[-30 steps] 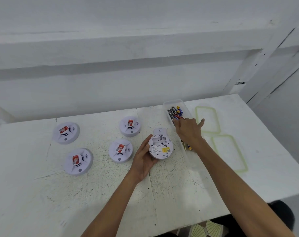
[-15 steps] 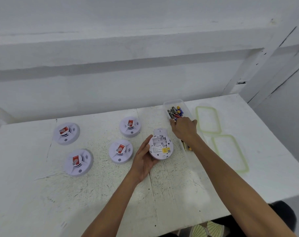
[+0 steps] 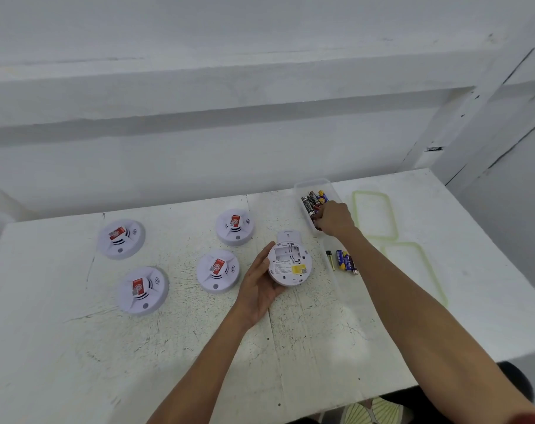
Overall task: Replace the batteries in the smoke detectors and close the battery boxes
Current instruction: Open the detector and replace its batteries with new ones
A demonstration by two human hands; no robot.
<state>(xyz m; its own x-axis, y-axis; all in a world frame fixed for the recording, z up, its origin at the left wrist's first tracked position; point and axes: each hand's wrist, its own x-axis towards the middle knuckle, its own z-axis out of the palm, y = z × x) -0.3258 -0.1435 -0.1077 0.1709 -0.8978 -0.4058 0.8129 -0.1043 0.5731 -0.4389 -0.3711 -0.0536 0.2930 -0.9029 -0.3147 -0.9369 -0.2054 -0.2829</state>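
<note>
- The left hand (image 3: 260, 289) cradles an upturned smoke detector (image 3: 289, 264) just above the white table (image 3: 76, 347), fingers curled round its left rim and underside.
- Its battery box (image 3: 286, 251) lies open and looks bare; the loose cover (image 3: 288, 235) sits on the table right behind it.
- There's a yellow sticker (image 3: 299, 269) and lines of small print on that back face, far too small to read.
- The right hand (image 3: 333, 218) is down in the clear tub (image 3: 299, 186), fingers bunched tight among the batteries (image 3: 313, 198); whether one is actually pinched, I cannot tell.
- Those batteries are black, with one blue and yellow; no brand is readable.
- Nearer, a second clear tub (image 3: 339, 289) holds a few loose batteries (image 3: 344, 261), blue-and-yellow plus a dark one, just right of the held detector.
- Four more detectors (image 3: 120, 238) (image 3: 143, 290) (image 3: 217, 270) (image 3: 235, 227) rest face up to the left, each with a red label, its writing blurred.
- Two green-rimmed lids (image 3: 391, 215) (image 3: 428, 264) lie on the table to the right.
</note>
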